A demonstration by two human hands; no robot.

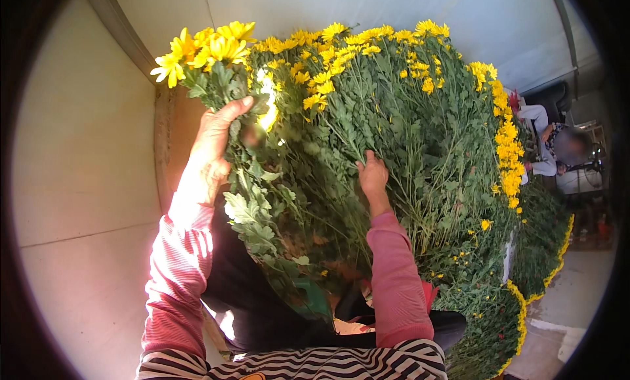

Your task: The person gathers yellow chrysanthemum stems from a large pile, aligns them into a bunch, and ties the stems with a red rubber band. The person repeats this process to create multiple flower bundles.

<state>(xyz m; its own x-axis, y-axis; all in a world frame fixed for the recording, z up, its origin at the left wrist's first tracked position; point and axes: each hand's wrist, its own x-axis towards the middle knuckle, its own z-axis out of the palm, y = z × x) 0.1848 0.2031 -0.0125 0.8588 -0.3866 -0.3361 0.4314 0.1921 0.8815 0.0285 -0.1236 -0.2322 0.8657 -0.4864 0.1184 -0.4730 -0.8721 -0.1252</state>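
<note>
My left hand (pixel 213 137) is closed round the leafy stems of a small bunch of yellow chrysanthemums (pixel 220 49), lifted at the left with the blooms upward. Its lower leaves hang past my wrist. My right hand (pixel 373 177) reaches into a large heap of cut chrysanthemums (pixel 407 118), the fingers closed on green stems in its middle. The heap's yellow heads line its far edge, and its stems point toward me. How many stems the right hand grips is hidden by leaves.
Pale wall panels (pixel 85 150) stand close at the left and behind the heap. More flower stacks with yellow edges (pixel 522 321) spread to the lower right. At the far right another person (pixel 548 137) sits. My dark-trousered leg (pixel 249 301) is below the left arm.
</note>
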